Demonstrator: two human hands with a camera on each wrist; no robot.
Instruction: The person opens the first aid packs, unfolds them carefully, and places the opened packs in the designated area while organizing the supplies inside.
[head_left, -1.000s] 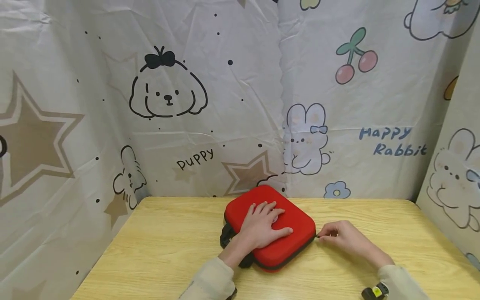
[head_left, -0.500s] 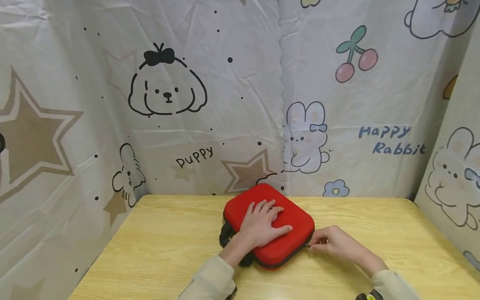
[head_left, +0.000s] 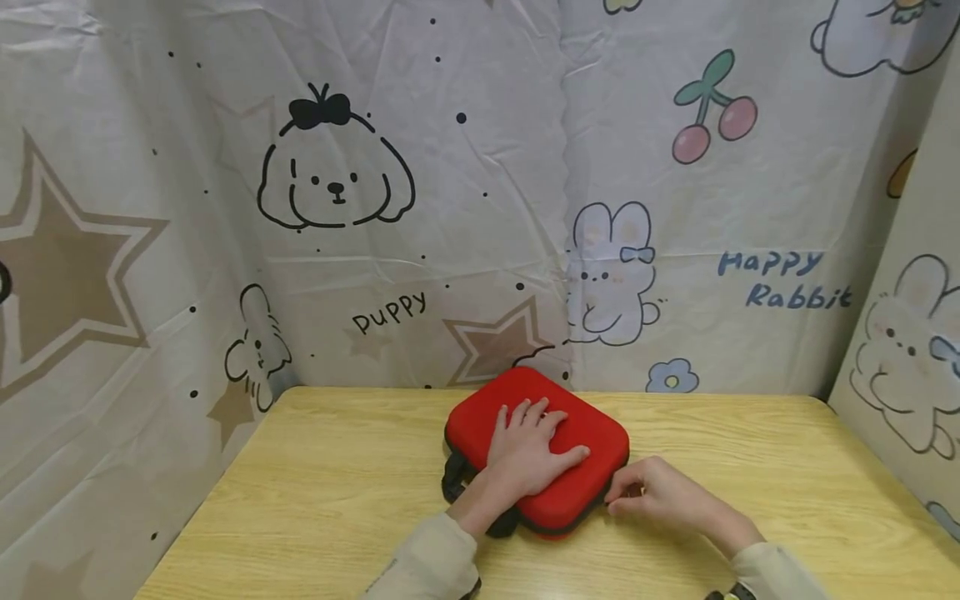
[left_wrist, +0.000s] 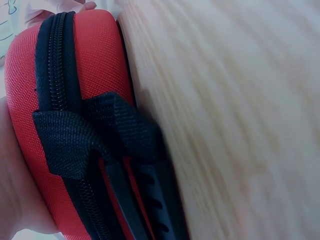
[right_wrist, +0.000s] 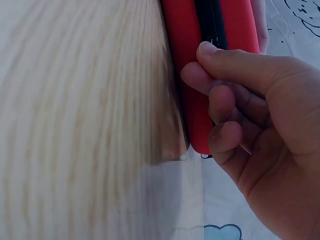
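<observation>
A red fabric case (head_left: 581, 425) with a black zipper band lies flat on the table, set at an angle. My left hand (head_left: 525, 454) rests on its lid, fingers spread. At the case's near right side, my right hand (head_left: 660, 497) pinches the zipper pull between thumb and index finger; the pull is mostly hidden by the fingertips. The right wrist view shows these fingertips (right_wrist: 206, 48) right at the black zipper (right_wrist: 211, 20). In the left wrist view, the carrying handle (left_wrist: 137, 190) and its webbing loops cross the zipped side.
The light wood-grain table (head_left: 337, 475) extends to both sides of the case. A patterned cloth (head_left: 480, 233) with cartoon animals hangs behind the table and along its sides. The case's far corner is close to the table's back edge.
My right hand has slid left and nearer along the case's side, drawing the zipper pull from the right corner. My left hand stays on the lid, shifting only slightly.
</observation>
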